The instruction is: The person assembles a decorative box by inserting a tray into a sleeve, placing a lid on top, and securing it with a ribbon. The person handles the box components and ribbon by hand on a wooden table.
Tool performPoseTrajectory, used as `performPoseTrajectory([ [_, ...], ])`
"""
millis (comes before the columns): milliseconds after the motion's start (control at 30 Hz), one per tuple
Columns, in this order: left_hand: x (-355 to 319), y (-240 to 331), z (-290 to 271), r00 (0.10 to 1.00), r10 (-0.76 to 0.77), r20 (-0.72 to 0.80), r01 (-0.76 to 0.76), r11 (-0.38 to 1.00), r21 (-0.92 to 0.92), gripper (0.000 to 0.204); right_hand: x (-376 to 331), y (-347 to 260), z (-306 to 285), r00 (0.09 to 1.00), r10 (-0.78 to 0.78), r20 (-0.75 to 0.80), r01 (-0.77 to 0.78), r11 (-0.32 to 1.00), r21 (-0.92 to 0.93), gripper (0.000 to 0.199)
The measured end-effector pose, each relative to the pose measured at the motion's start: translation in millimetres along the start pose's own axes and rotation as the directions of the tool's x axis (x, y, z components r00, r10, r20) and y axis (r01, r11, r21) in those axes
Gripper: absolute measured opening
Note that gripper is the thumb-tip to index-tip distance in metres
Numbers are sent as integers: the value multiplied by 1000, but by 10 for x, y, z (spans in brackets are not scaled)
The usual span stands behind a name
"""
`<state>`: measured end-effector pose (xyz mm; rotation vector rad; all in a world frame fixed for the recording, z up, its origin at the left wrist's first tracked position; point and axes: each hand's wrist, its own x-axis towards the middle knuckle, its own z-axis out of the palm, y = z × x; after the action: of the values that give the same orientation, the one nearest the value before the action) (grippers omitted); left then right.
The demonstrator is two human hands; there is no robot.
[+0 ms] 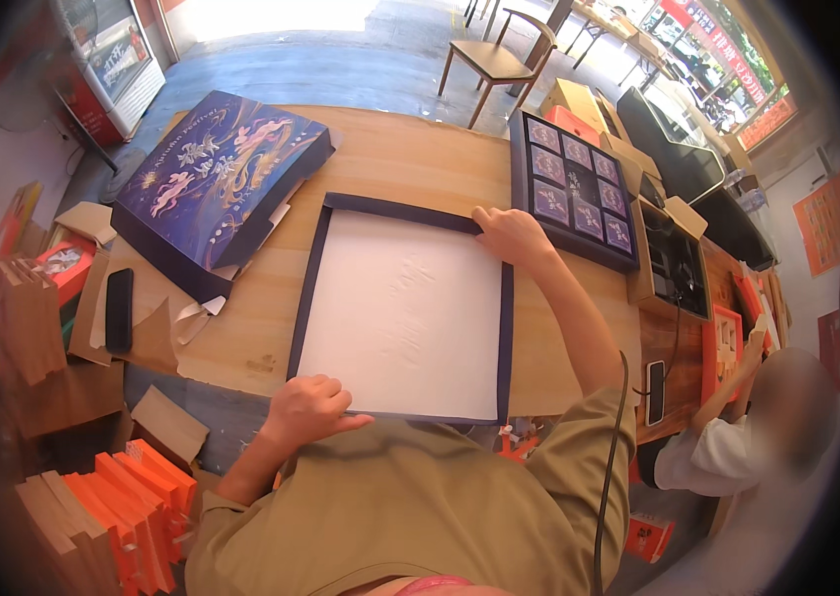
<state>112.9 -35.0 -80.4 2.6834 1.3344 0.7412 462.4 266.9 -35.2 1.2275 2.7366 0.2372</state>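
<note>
A shallow box lid (360,318) lies on the wooden table in front of me, its white inside facing up and its low walls dark blue. Faint raised marks show across the white surface. My left hand (310,409) is closed on its near left corner, the thumb stretched along the near edge. At the far right corner, my right hand (514,236) grips the dark blue wall with curled fingers. A purple illustrated box cover (226,184) rests tilted at the far left. To the far right sits a dark blue gift box (576,189) with several small purple packs in its compartments.
A black phone (119,310) lies at the table's left edge. Orange and brown folded cartons (132,512) stand lower left. On the right are an open carton (673,263), another phone (655,392) and a co-worker (708,452). A chair (497,60) stands beyond the table.
</note>
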Motion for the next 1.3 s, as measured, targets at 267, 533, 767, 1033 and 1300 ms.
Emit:
performPoseTrajectory([
  [267,5,-30,19,1000,11,-5,-11,1000,-7,57,161,65,66,986,-66,-153,96,976,197,30],
  [533,-32,-41,25,998,27,-56,-28,999,-20,61,387,-108,321,933,-38,-357,141,953,267,30],
  [767,-38,-46,-5,995,88,-44,-89,996,-20,62,312,-382,281,863,-128,-489,246,952,185,26],
  [1033,-91,-60,20,995,92,-37,-91,996,19,59,1049,-900,292,817,-278,-505,374,922,97,26],
  [1300,-46,-15,-8,995,91,-27,-89,994,65,58,1657,-1314,299,777,-349,-524,424,905,26,21],
])
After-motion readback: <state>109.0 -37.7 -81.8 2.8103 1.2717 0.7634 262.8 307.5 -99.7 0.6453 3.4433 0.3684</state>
